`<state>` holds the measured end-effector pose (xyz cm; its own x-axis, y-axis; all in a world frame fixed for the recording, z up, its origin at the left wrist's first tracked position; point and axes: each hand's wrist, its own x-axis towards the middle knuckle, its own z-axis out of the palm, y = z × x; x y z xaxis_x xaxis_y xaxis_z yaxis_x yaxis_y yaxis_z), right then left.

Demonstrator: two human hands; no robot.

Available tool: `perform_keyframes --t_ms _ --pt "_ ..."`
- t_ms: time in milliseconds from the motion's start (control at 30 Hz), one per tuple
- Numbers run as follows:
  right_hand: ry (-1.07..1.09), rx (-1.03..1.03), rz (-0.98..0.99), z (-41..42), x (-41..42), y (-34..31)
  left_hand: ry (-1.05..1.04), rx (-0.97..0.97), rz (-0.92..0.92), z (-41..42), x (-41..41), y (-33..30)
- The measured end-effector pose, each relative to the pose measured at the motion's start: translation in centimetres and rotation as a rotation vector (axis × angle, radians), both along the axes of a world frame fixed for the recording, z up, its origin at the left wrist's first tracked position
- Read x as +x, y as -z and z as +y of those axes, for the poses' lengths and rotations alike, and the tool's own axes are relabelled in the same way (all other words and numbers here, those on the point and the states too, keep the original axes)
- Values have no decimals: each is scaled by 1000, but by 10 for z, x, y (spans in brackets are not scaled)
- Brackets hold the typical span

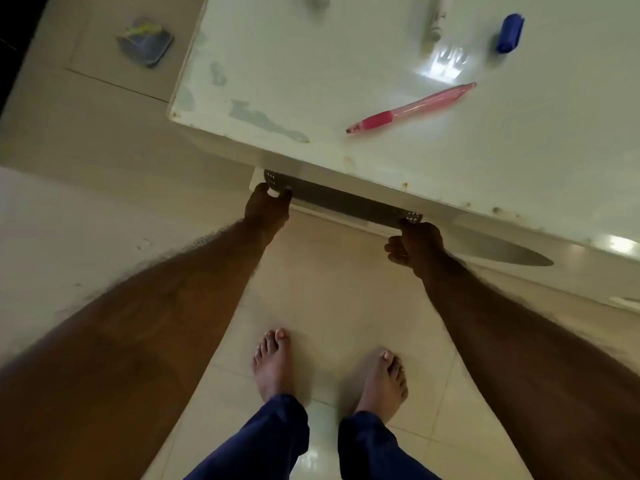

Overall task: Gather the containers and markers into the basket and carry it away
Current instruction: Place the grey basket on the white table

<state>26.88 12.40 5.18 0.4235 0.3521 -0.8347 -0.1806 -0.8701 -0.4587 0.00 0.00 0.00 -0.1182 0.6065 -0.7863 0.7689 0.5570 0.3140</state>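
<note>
A dark grey perforated basket sits low at the front edge of the white table, and the tabletop hides most of it. My left hand grips the basket's left corner. My right hand grips its right corner. On the table lie a pink pen, a blue cap-like piece and a pale marker. What is inside the basket cannot be seen.
A small grey container with something yellow-green inside rests on the tiled floor left of the table. A grey object is cut off at the table's far edge. My bare feet stand on glossy tiles just before the table.
</note>
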Motion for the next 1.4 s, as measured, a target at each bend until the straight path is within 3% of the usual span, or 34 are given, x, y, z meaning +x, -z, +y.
perform_keyframes --t_ms 33,67,133,200,267,333,533,800,867,900,933,1000,1100,1233,1400 --pt "49 -3 26 3 0 3 104 -50 104 -26 2 11" --pt "88 -6 41 5 0 7 -178 9 53 -35 -3 9" --pt "123 0 68 8 2 16 -274 -38 -28 -69 -3 16" --pt "130 14 54 11 5 22 -369 -57 4 -42 -5 29" --pt "130 39 51 12 8 25 -233 -107 -59 -20 1 35" --pt "100 63 59 7 5 25 -212 -54 31 -52 1 38" --pt "63 -30 79 -32 -24 -3 -217 -91 46 -40 1 -11" --pt "-221 -263 189 -90 -96 -105 -494 -10 -74 -5 -12 -137" --pt "-291 -285 199 -94 -112 -138 -355 5 -59 -2 -25 -142" --pt "-318 -300 210 -95 -120 -153 -325 35 -83 7 -29 -170" --pt "-345 -311 226 -94 -128 -169 -196 68 6 25 -48 -208" --pt "-398 -306 278 -86 -144 -202 -290 -36 3 72 -115 -292" --pt "-460 -248 284 -63 -161 -264 -710 -37 58 113 -199 -418" --pt "-526 -201 303 -31 -171 -343 -667 75 146 119 -237 -482" --pt "-552 -74 301 -1 -159 -430 -669 192 77 130 -245 -565"
